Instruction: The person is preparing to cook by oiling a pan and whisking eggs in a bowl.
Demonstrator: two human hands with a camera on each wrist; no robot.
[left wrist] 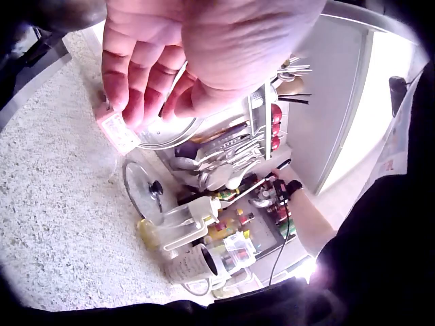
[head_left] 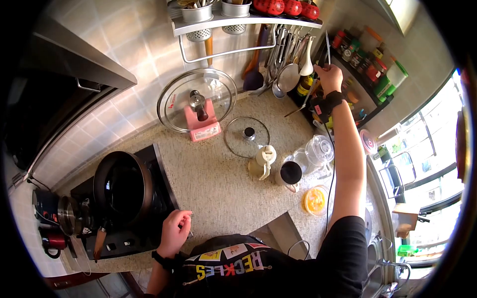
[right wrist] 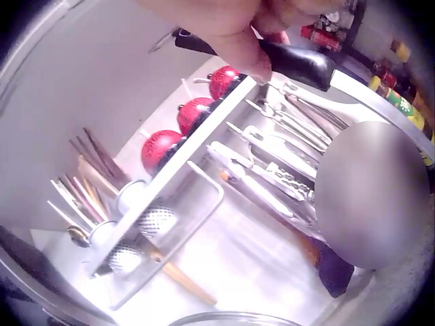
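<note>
My right hand (head_left: pixel 330 79) grips a long metal spatula by its black handle (right wrist: pixel 302 66), up beside the hanging utensils at the back right. Its thin shank (head_left: pixel 309 95) slants down, and the bent end shows edge-on. A hanging white ladle (head_left: pixel 307 62) and a round skimmer (head_left: pixel 288 77) are just left of that hand. My left hand (head_left: pixel 175 232) hovers at the counter's front by the stove, fingers loosely curled around nothing. Above the stove's burner sits a dark frying pan (head_left: pixel 122 188). On a pink stand (head_left: pixel 204 130) leans a large glass lid (head_left: pixel 171 107).
A smaller glass lid (head_left: pixel 248 133) lies mid-counter. Right of it stand a cream-topped oil pitcher (head_left: pixel 263 161), a mug (head_left: pixel 288 175), a clear jug (head_left: pixel 319 150) and a bowl of orange food (head_left: pixel 315 200). The utensil rack (head_left: pixel 248 22) and spice shelf (head_left: pixel 360 82) flank my right hand.
</note>
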